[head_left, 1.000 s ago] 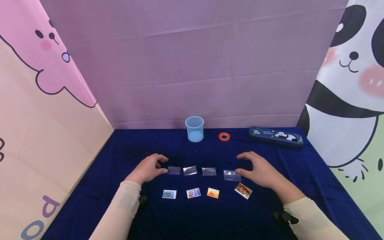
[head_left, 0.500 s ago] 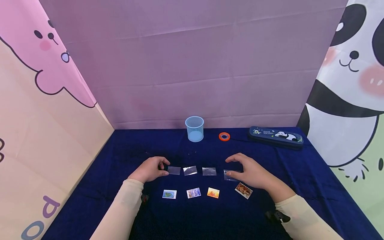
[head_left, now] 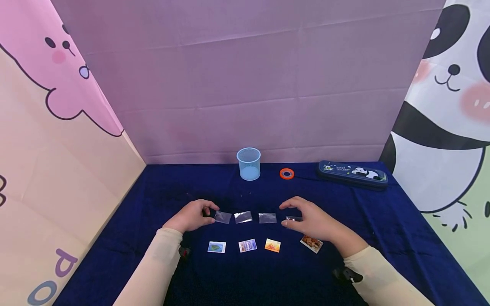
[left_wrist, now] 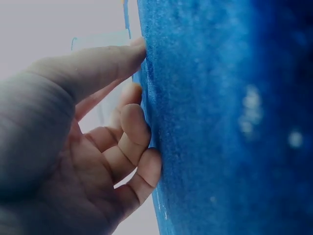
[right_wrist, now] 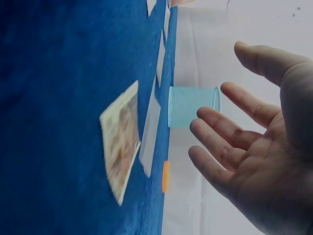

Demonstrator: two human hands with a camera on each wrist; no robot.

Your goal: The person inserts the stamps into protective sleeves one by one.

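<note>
Small clear plastic sleeves lie in a row on the dark blue cloth. My left hand [head_left: 193, 215] is at the leftmost sleeve [head_left: 223, 217], thumb tip at its left edge; in the left wrist view the thumb and bent fingers [left_wrist: 134, 127] stand apart. My right hand [head_left: 311, 218] hovers over the rightmost sleeve [head_left: 294, 218] and partly hides it. In the right wrist view its fingers are spread with nothing between them. Nearer lie postage stamps: a green-and-blue one [head_left: 217, 247], a purple one [head_left: 247, 245], an orange one [head_left: 272, 245] and a brown one [head_left: 311, 243].
Two more sleeves, the left-middle sleeve [head_left: 243, 217] and right-middle sleeve [head_left: 267, 218], lie between my hands. Behind stand a light blue mesh cup [head_left: 249, 163], an orange tape roll [head_left: 286, 173] and a panda pencil case [head_left: 353, 174]. A purple curtain [head_left: 245, 85] hangs behind the table.
My right hand has moved left across the rightmost sleeve, covering more of it. My left hand has shifted slightly right and down, and the leftmost sleeve has turned a little.
</note>
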